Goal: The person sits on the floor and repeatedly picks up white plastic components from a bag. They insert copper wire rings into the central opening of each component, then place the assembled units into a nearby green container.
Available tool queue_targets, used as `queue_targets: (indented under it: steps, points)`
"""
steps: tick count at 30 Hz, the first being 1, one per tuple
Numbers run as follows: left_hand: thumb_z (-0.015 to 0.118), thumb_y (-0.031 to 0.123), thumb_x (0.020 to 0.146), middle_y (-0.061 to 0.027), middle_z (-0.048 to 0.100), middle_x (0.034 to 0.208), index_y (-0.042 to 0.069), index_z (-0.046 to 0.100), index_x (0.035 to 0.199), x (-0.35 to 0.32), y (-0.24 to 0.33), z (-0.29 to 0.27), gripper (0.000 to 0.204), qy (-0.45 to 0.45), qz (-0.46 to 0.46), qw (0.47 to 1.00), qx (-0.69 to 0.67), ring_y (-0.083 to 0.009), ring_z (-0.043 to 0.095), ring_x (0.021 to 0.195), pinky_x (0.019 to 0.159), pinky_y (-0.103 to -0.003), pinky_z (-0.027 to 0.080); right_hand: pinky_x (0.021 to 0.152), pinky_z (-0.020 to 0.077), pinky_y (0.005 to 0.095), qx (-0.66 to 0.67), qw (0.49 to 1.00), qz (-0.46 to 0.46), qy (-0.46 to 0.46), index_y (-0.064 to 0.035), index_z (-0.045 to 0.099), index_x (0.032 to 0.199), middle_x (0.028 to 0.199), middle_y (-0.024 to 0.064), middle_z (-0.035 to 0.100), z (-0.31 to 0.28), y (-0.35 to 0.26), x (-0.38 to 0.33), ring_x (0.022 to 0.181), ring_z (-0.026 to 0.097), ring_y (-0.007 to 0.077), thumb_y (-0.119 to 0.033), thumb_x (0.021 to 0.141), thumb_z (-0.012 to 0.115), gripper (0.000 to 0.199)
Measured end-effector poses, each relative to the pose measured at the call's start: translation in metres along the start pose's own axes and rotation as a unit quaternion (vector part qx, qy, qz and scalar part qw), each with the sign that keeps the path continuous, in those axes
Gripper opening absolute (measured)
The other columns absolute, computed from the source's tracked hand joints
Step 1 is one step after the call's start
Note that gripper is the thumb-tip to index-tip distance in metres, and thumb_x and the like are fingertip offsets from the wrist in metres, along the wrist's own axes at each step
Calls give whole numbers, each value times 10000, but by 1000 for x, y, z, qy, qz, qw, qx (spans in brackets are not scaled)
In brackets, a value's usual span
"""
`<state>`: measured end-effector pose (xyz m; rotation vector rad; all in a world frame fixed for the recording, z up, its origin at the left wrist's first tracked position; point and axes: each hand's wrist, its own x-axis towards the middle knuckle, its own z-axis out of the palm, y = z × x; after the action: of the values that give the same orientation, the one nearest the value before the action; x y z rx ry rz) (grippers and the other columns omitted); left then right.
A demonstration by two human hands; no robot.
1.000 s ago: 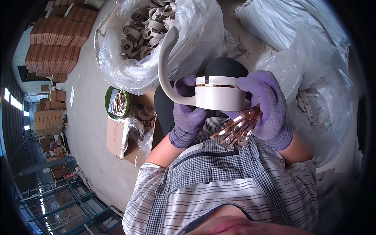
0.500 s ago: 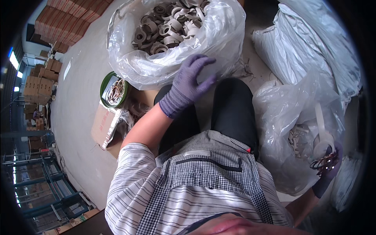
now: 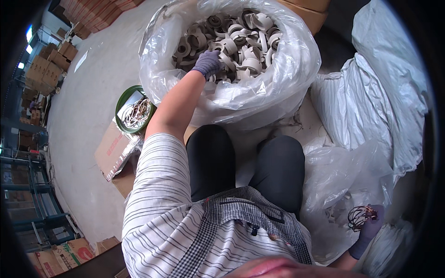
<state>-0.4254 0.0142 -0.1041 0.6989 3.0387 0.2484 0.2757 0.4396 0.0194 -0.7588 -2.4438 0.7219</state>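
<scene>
My left hand [image 3: 208, 64], in a purple knit glove, reaches into a big clear plastic bag [image 3: 296, 60] full of coiled pale-grey strips [image 3: 252, 65]. Its fingers curl closed at one of the coils near the bag's left side, the fingertips partly hidden. Low on the right, my gloved right hand [image 3: 372, 221] is closed around a bundle of thin copper-coloured wire rings [image 3: 360, 217]. That hand is beside a smaller clear plastic bag [image 3: 333, 171] with pale strip pieces in its bottom.
A green round tub [image 3: 117, 109] holding similar rings [image 3: 135, 112] stands on an open cardboard box [image 3: 113, 147] to my left. Large white sacks [image 3: 366, 102] lie at the right. Brown cartons [image 3: 310, 5] stand behind the big bag.
My left hand has moved forward from above my knees into the big bag. The pale strip that hung at my right hand is gone from it; the rings stay in that hand.
</scene>
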Motion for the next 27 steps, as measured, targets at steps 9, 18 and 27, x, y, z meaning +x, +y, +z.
queue_targets:
  steps: [9, 18, 27]
  points:
    - [752, 462, 822, -206, 349, 1615, 221, 434, 1567, 107, 136, 36, 845, 17, 8, 985, -169, -437, 402, 1444, 1182, -501, 391, 976, 523, 514, -327, 862, -379, 83, 70, 583, 1270, 1257, 241, 613, 104, 43, -33, 1114, 631, 385, -259, 1062, 456, 409]
    - [671, 404, 875, -236, 514, 1484, 123, 487, 1503, 157, 176, 64, 712, 89, 59, 961, -256, -426, 532, 1345, 1139, -487, 425, 1111, 388, 602, -96, 939, -300, -137, 29, 499, 1444, 1404, 256, 557, 216, -72, -24, 1281, 532, 472, -396, 971, 575, 641]
    - [761, 349, 828, -227, 561, 1410, 94, 684, 1249, 134, 168, 62, 499, 57, 108, 971, -207, -392, 593, 1246, 1074, -440, 486, 728, 525, 374, 124, 969, -55, -209, 14, 630, 1112, 980, 121, 648, 227, -118, -6, 847, 638, 230, -232, 980, 606, 280]
